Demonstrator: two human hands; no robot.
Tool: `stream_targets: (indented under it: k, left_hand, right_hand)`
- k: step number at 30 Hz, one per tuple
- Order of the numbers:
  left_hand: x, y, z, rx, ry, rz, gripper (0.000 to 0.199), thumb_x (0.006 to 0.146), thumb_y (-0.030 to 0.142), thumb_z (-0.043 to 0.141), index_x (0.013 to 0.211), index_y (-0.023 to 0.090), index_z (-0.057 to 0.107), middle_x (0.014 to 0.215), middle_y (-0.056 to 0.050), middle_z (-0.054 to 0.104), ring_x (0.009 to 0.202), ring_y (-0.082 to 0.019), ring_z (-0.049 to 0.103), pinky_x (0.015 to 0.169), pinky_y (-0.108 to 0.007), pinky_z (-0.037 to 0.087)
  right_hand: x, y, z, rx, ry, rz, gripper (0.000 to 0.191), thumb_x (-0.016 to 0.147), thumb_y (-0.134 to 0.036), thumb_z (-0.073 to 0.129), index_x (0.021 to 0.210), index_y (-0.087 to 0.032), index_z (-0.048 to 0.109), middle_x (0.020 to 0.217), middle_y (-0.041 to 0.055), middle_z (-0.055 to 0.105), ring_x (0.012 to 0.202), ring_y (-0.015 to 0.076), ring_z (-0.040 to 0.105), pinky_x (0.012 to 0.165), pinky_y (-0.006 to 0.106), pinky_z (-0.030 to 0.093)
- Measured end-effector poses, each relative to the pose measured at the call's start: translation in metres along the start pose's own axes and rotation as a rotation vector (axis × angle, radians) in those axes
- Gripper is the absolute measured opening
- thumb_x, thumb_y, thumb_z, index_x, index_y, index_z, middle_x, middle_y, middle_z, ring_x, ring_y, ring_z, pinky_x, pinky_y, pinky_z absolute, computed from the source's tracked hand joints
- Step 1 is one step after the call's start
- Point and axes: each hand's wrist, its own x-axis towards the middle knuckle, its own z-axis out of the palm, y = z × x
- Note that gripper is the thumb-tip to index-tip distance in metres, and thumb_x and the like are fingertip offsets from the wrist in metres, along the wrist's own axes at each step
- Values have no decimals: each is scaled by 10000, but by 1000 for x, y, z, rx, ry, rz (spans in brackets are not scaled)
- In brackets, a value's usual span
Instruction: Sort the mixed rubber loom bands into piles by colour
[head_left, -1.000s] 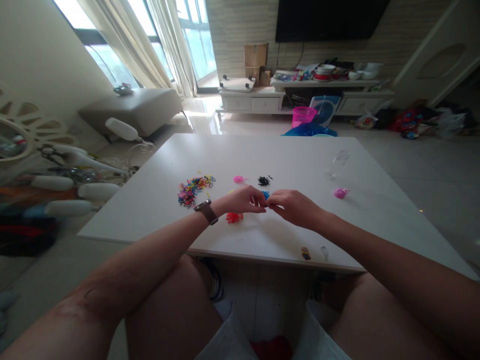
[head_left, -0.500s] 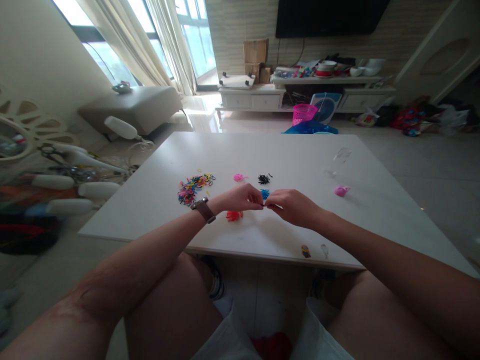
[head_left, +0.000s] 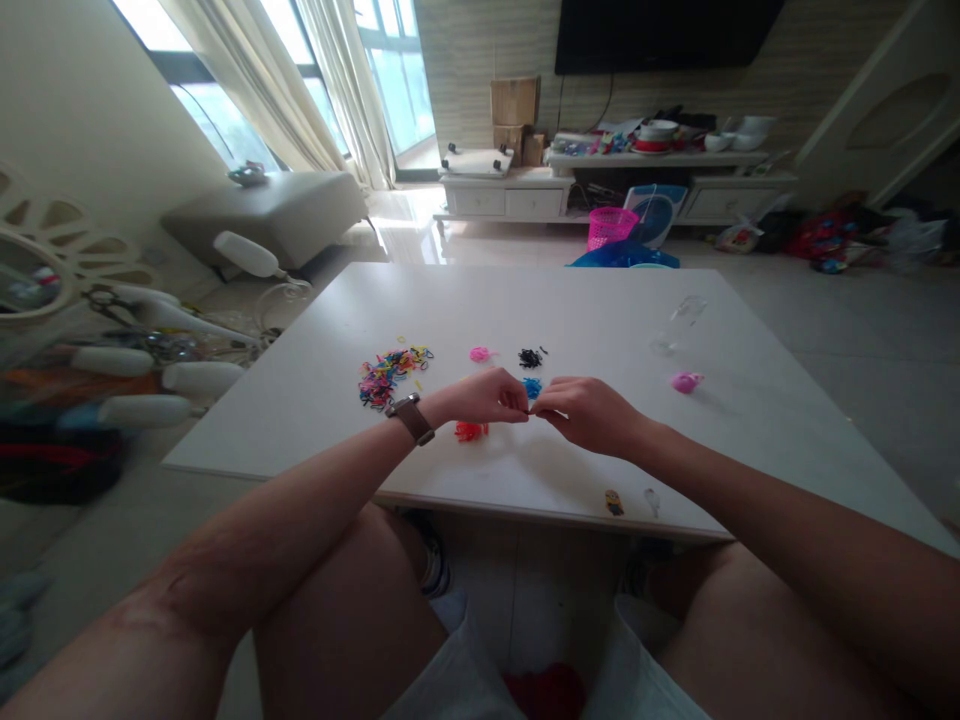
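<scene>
My left hand point(head_left: 504, 397), with a watch point(head_left: 411, 418) on its wrist, is closed in a pinch over the table. Its fingertips meet those of my right hand point(head_left: 581, 408), which pinches too. A tiny dark reddish band shows between them, mostly hidden by the fingers. Just behind the fingertips lies a blue pile of small rubber bands point(head_left: 532, 387). Farther back are a black pile point(head_left: 530, 357) and a pink pile point(head_left: 479, 354). A red pile point(head_left: 470, 431) sits below my left wrist. To the left spreads a mixed-colour heap of rubber bands point(head_left: 386, 375).
On the white table point(head_left: 450, 300), a pink toy-like object point(head_left: 685, 382) and a clear container point(head_left: 682, 322) stand at the right. A yellow figure charm point(head_left: 613, 502) and a small clear piece point(head_left: 652, 501) lie by the near edge. White chair-like parts point(head_left: 202, 378) are at the left.
The whole view has shifted slightly. Both hands keep the same pinch at the same spot over the table, and the piles have not moved.
</scene>
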Motion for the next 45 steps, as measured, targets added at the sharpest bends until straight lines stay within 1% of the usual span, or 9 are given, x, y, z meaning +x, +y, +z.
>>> stream_targets:
  k: [9,14,19,24,28,33,39,41,45]
  left_hand:
    - [-1,-5,-4,2,-23,-9,164,820,283,733,828,128,785,762,-63,753,721,-156,666,701,-252,509]
    - [-9,-15,-23,159,-52,-121,59,725,163,741,714,169,799,667,-26,737,623,-138,637,635,-234,461]
    - [-17,-35,-36,304,-70,-253,114,632,92,748,601,198,776,579,9,699,550,-122,611,565,-222,413]
    - [-21,-46,-35,490,-168,-336,108,679,161,767,755,198,834,666,-8,738,604,-128,642,591,-220,431]
    - [-22,-44,-37,517,-174,-361,163,693,186,789,845,196,849,716,-17,752,643,-133,656,641,-218,459]
    - [-23,-43,-42,492,-133,-361,145,734,194,769,856,176,844,729,-28,753,663,-133,659,666,-212,468]
    - [-25,-43,-50,452,-44,-384,128,752,205,711,786,157,824,712,-33,750,645,-133,643,639,-212,451]
    - [-28,-44,-58,441,16,-422,138,747,205,685,754,156,813,684,-28,737,618,-130,625,611,-212,441]
    - [-35,-55,-75,404,206,-525,182,729,218,654,788,149,812,662,-31,721,596,-135,616,568,-216,439]
  right_hand:
    - [-1,1,0,13,121,-20,234,972,-139,546,931,-206,767,871,63,772,837,202,683,752,301,478]
    - [-1,3,-2,26,197,-3,225,974,-141,547,973,-197,766,943,74,788,902,217,704,806,323,500]
    - [-2,4,-2,-5,188,-13,209,970,-138,561,964,-194,762,929,68,787,890,215,706,788,320,505]
    - [-1,5,-2,-35,176,-26,198,965,-138,571,949,-198,759,912,63,782,887,215,705,773,315,503]
    - [-1,7,-1,-27,154,-2,200,966,-144,565,960,-204,755,944,65,783,905,220,708,784,318,501]
    - [-1,21,3,-39,116,122,175,952,-164,571,930,-214,737,947,61,772,865,212,695,750,298,470]
    - [0,57,15,-68,100,339,212,920,-134,547,935,-237,732,944,37,769,848,208,680,695,283,420]
    - [-1,71,22,-63,118,388,213,884,-113,557,906,-230,734,913,35,765,828,202,673,696,280,424]
    - [3,96,38,12,166,488,196,806,-77,596,841,-208,738,809,23,755,741,180,664,712,273,457]
